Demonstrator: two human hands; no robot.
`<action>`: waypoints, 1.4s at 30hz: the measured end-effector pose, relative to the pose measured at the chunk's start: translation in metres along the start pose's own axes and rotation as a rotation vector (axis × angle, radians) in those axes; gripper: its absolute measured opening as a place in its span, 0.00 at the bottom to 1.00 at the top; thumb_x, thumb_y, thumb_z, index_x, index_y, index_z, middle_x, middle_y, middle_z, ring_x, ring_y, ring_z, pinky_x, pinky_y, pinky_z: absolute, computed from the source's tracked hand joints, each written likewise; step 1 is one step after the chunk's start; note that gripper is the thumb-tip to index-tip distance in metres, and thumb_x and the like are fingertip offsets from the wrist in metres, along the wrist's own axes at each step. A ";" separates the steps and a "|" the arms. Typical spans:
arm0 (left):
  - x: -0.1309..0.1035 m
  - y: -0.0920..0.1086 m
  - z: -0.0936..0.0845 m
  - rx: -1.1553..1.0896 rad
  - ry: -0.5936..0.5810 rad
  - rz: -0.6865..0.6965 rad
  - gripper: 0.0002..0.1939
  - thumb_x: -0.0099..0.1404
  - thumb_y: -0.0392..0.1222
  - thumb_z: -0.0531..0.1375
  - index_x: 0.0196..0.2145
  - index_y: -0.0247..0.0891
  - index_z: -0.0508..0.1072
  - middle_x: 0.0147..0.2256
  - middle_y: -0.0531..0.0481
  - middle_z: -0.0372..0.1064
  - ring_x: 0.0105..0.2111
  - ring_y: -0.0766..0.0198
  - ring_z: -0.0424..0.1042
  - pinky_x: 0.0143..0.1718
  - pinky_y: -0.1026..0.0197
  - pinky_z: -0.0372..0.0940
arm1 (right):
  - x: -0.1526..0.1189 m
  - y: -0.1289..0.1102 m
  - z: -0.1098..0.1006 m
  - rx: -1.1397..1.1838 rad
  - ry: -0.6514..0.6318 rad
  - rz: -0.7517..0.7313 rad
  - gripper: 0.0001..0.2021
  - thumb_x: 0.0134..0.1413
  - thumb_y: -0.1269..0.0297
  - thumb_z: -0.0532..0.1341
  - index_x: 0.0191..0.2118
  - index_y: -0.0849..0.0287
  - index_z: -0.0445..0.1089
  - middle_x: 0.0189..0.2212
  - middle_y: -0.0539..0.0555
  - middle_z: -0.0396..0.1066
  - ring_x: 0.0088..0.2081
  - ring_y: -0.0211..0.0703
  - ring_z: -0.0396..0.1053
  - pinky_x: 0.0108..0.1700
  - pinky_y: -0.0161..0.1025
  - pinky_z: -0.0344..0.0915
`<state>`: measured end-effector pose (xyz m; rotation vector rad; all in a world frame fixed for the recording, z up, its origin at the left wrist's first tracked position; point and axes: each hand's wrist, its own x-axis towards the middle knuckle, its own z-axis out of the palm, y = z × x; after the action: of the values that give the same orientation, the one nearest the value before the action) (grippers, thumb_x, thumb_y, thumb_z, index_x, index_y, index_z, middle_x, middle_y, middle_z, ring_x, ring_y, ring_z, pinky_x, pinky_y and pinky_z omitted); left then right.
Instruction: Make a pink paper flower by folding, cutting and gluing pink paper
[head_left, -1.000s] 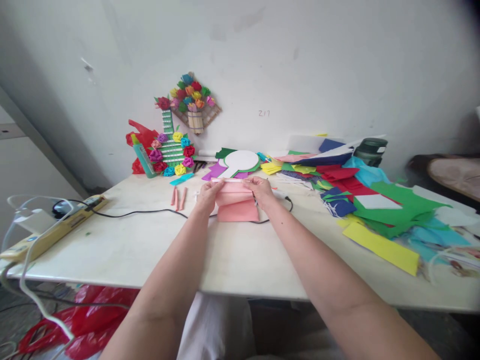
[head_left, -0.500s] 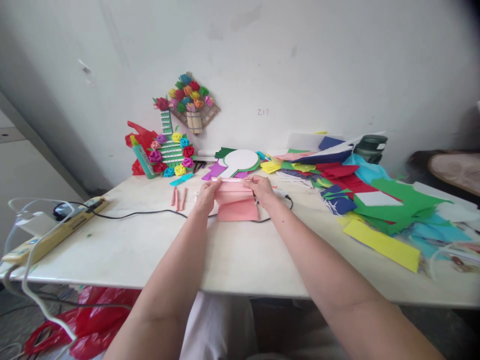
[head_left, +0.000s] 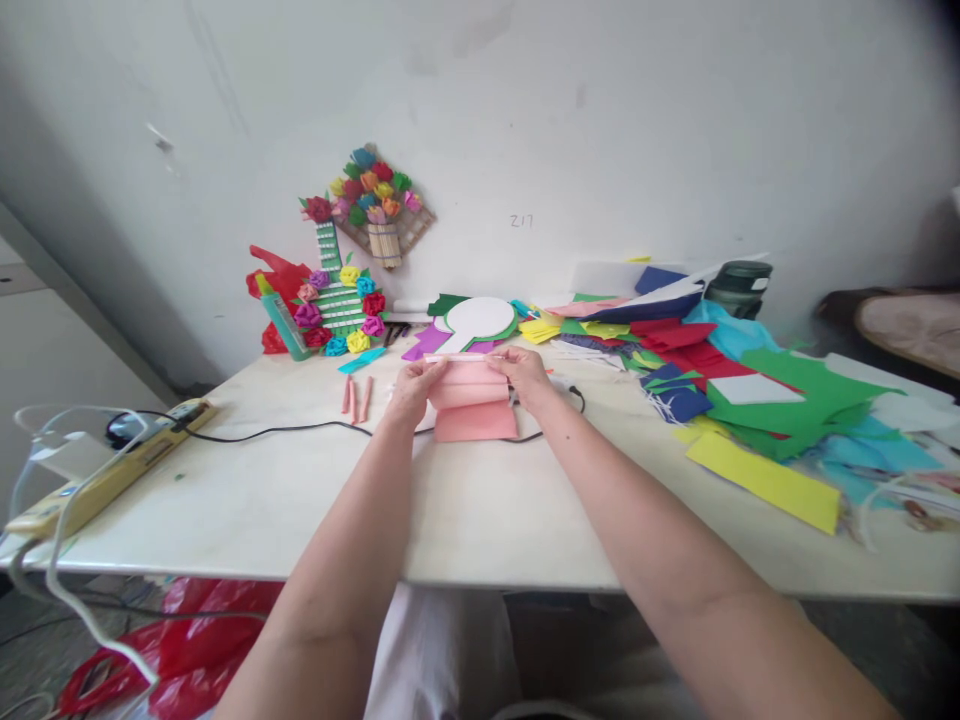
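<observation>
A sheet of pink paper (head_left: 474, 422) hangs down toward the table between my hands, its top edge rolled or folded over into a narrow pale strip. My left hand (head_left: 416, 388) pinches the strip's left end. At the right end, my right hand (head_left: 521, 375) grips it with thumb and fingers closed. The lower part of the sheet shows a crease across it. Several slim pink paper rolls (head_left: 358, 398) lie left of my left hand. Just beyond the sheet is a white round-headed card shape (head_left: 478, 318) with green and purple paper under it.
Coloured paper (head_left: 795, 400) is piled on the right, with a dark green container (head_left: 739, 290) behind. A paper-flower decoration (head_left: 341, 305) and a glue bottle (head_left: 283, 320) stand at the back left. A power strip (head_left: 120, 470) with a black cable (head_left: 262, 433) lies on the left.
The view has shifted slightly. Both hands keep hold of the pink paper's top edge in nearly the same place.
</observation>
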<state>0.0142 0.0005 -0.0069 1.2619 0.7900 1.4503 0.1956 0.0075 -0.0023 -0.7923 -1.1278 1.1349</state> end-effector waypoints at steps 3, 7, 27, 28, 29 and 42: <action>0.000 -0.001 0.001 0.008 0.009 0.006 0.15 0.45 0.47 0.67 0.20 0.33 0.70 0.18 0.53 0.64 0.18 0.70 0.61 0.21 0.67 0.54 | 0.000 0.000 0.000 -0.004 0.001 0.009 0.12 0.27 0.62 0.68 0.24 0.61 0.71 0.20 0.47 0.67 0.24 0.34 0.61 0.30 0.34 0.58; 0.000 0.000 0.002 -0.005 0.012 0.014 0.15 0.45 0.48 0.67 0.21 0.33 0.70 0.18 0.53 0.65 0.19 0.70 0.62 0.21 0.67 0.56 | 0.001 0.000 0.001 -0.021 -0.002 0.010 0.13 0.26 0.60 0.68 0.24 0.61 0.70 0.20 0.47 0.67 0.25 0.35 0.62 0.31 0.35 0.59; 0.006 -0.007 -0.004 0.042 0.083 0.089 0.16 0.46 0.48 0.66 0.18 0.34 0.66 0.16 0.54 0.60 0.18 0.72 0.58 0.21 0.67 0.53 | 0.005 0.003 -0.006 -0.027 -0.021 0.068 0.12 0.30 0.61 0.67 0.26 0.60 0.70 0.18 0.46 0.66 0.19 0.34 0.61 0.23 0.34 0.59; 0.006 -0.007 -0.003 0.048 0.098 0.090 0.16 0.46 0.48 0.66 0.18 0.34 0.66 0.16 0.54 0.60 0.18 0.71 0.59 0.21 0.67 0.53 | 0.005 0.003 -0.006 -0.028 -0.019 0.063 0.12 0.30 0.61 0.66 0.26 0.60 0.70 0.18 0.46 0.66 0.19 0.33 0.61 0.23 0.33 0.59; 0.006 -0.006 -0.003 0.053 0.111 0.092 0.16 0.45 0.48 0.67 0.18 0.34 0.67 0.16 0.54 0.61 0.18 0.71 0.59 0.21 0.66 0.54 | 0.004 0.003 -0.006 -0.029 -0.019 0.059 0.12 0.31 0.61 0.66 0.26 0.60 0.70 0.18 0.46 0.66 0.19 0.33 0.61 0.23 0.33 0.59; 0.003 -0.002 0.001 0.060 0.135 0.078 0.16 0.43 0.49 0.67 0.18 0.35 0.67 0.16 0.53 0.61 0.19 0.69 0.61 0.20 0.66 0.53 | 0.004 0.002 -0.006 -0.023 -0.020 0.066 0.12 0.29 0.62 0.67 0.26 0.60 0.71 0.18 0.47 0.67 0.19 0.33 0.61 0.22 0.33 0.59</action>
<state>0.0158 0.0040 -0.0079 1.2616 0.8883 1.5990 0.2010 0.0127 -0.0047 -0.8426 -1.1406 1.1887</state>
